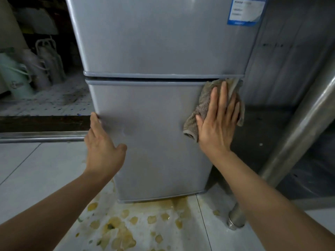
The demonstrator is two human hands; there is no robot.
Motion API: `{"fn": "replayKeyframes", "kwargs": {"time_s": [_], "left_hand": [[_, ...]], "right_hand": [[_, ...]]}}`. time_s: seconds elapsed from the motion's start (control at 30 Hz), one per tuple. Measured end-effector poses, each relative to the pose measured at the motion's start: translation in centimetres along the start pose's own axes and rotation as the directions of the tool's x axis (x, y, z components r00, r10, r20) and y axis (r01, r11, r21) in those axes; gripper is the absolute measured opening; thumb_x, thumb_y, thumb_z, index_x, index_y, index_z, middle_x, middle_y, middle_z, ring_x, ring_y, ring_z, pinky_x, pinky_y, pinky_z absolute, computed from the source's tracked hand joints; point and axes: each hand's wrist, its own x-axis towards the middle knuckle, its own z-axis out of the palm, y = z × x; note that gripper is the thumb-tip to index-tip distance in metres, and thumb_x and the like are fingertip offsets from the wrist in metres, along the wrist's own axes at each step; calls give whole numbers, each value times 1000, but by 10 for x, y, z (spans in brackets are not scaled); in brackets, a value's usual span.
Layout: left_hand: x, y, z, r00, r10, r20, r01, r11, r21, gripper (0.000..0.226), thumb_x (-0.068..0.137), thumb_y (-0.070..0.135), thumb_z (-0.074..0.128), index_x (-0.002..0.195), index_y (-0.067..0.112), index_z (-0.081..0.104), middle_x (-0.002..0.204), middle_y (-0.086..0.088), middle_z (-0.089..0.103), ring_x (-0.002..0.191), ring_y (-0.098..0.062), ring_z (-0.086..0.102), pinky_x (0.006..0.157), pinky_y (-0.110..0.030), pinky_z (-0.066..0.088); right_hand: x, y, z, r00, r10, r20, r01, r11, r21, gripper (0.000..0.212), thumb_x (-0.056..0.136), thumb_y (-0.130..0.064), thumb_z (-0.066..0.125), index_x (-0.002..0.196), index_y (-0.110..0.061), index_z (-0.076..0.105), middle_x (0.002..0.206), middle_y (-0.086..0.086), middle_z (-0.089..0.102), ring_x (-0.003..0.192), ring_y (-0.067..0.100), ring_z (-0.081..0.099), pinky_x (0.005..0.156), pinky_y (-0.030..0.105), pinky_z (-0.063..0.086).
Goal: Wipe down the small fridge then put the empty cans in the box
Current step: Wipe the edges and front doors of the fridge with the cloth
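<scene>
Yellowish puddles point(126, 230) at six o'clock threatened slipping; flat right hand point(215, 122) pressed the grey-brown fleecy cloth point(203, 104) on the silver two-door fridge point(145, 109), open left hand point(103, 147) bracing.

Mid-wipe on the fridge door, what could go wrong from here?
1. The right hand presses the cloth flat at the lower door's right edge; the cloth may slip off the edge.
2. The yellowish spill on the floor in front of the fridge is a likely slip hazard.
3. The left hand only braces the door's left edge.
</scene>
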Motion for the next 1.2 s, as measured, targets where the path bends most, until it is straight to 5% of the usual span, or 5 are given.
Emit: {"fn": "replayKeyframes", "kwargs": {"time_s": [0.13, 0.47, 0.77, 0.93, 1.2], "left_hand": [[-4, -8, 8, 1000, -10, 12, 10, 1000, 8, 97, 74, 0, 65, 148, 14, 4, 150, -11, 25, 135, -36, 24, 112, -54, 27], [-23, -24, 16, 990, -109, 95, 107, 994, 25, 91, 74, 3, 66, 144, 21, 12, 141, -13, 41, 125, -39, 44, 102, -52, 41], [-32, -31, 21, 984, -133, 115, 128, 990, 53, 97, 79, 3, 63, 146, 30, -1, 143, -14, 43, 119, -42, 51, 93, -50, 46], [-37, -37, 36, 983, -161, 87, 159, 987, 30, 103, 78, 4, 65, 147, 30, -7, 144, -12, 41, 118, -40, 52, 88, -48, 49], [-33, -45, 18, 964, -151, 218, 149, 989, 25, 103, 79, 6, 65, 146, 35, -8, 147, -10, 39, 126, -37, 48, 97, -51, 47]], "right_hand": [[-36, -14, 16, 922, 382, 58, -382, 883, 273, 77, 98, -47, 31, 144, 9, 6, 152, 29, 8, 142, 40, 13, 118, 45, 18], [-110, -1, 31, 728, 508, 459, -665, 685, 297, 90, 90, -36, 54, 145, 9, 0, 149, 33, 8, 133, 47, 31, 112, 38, 25], [-49, -21, 22, 870, 490, 49, -462, 777, 427, 72, 97, -35, 39, 144, 11, 11, 150, 32, 9, 141, 38, 10, 117, 25, 0], [-131, -33, 47, 933, 299, 201, -344, 906, 248, 77, 95, -46, 36, 144, 6, 7, 149, 33, 9, 138, 49, 12, 114, 54, 18], [-133, -42, 45, 962, 135, 237, -190, 956, 225, 84, 90, -36, 51, 143, -3, -6, 148, 29, 0, 137, 54, 9, 113, 58, 18]]}}
